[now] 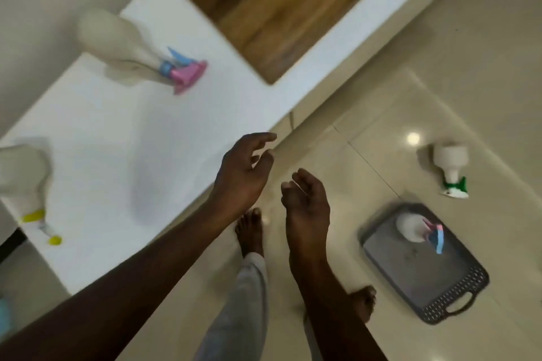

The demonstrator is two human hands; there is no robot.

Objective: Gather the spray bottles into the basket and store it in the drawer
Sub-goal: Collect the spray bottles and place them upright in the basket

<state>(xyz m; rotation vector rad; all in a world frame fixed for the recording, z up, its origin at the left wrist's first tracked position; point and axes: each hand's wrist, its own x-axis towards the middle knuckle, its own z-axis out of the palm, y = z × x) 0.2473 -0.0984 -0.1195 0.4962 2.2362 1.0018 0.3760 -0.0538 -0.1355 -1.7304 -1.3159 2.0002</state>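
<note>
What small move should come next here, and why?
Probably reach the left hand to the pink-topped bottle on the white counter. Both hands are empty, and the basket on the floor holds only one bottle.

No text, label, brand, number or sign can be read anywhere in the view. The spray bottles show plain white bodies with no lettering that can be made out, and the picture is blurred by motion.
</note>
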